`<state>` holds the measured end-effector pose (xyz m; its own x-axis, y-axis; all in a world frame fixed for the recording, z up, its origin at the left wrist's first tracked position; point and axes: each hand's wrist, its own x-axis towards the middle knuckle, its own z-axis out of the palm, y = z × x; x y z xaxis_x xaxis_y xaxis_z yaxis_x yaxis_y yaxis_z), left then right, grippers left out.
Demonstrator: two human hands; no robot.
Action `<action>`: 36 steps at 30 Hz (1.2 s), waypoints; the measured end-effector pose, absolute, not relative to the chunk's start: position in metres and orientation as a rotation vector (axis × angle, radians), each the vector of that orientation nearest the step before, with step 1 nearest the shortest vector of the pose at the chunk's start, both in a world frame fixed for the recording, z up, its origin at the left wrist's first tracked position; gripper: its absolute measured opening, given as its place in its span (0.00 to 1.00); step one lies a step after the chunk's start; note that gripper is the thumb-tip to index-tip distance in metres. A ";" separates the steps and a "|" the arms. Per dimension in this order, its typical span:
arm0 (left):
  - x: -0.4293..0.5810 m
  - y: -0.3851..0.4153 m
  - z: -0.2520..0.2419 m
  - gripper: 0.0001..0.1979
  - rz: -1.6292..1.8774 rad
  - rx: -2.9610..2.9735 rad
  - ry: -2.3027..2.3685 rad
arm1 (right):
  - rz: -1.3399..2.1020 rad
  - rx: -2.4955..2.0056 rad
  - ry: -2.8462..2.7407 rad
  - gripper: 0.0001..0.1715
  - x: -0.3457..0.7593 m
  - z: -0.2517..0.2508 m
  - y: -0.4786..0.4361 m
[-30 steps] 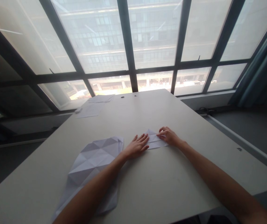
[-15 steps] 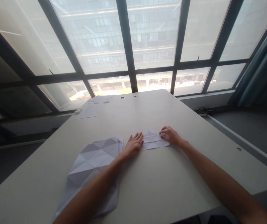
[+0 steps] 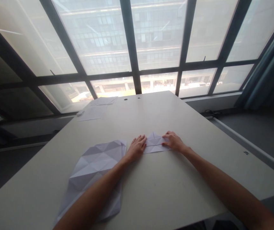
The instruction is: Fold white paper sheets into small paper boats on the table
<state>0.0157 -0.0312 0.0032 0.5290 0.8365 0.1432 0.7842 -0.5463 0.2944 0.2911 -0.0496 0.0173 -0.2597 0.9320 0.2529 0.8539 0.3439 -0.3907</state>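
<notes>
The right hand (image 3: pixel 174 141) is at three o'clock on the paper (image 3: pixel 154 142), thumb and fingers curled and somewhat parted along its edge; whether they pinch a layer I cannot tell; the left hand (image 3: pixel 137 148) lies flat at nine, fingers extended, tips at the opposite edge, gripping nothing; the folded paper rests on the table (image 3: pixel 170 188) between them, its peak at twelve; for clean creases, the left is best kept as a steady weight while the right squares the edges, then presses along each fold; a larger sheet (image 3: pixel 100 158) lies at eight, partly hidden by the left forearm; papers (image 3: pixel 92 114) lie at ten, far off.
</notes>
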 end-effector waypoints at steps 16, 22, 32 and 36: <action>0.017 -0.031 0.007 0.23 0.524 2.497 1.372 | 0.469 -1.720 -2.019 0.23 0.279 0.021 -0.046; 0.016 -0.030 0.006 0.22 0.803 2.432 1.290 | 0.497 -1.689 -1.947 0.23 0.283 0.013 -0.041; 0.019 -0.029 0.015 0.09 1.095 2.111 1.174 | 0.747 -1.295 -1.693 0.15 0.290 0.007 -0.038; 0.021 -0.030 0.017 0.09 1.102 2.120 1.053 | 0.741 -1.204 -1.629 0.11 0.291 0.007 -0.035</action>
<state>0.0209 -0.0299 0.0170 0.3655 0.8235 0.4340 0.3960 -0.5595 0.7281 0.2913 -0.0347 0.0066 -0.0690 0.9411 0.3311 0.3682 0.3325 -0.8683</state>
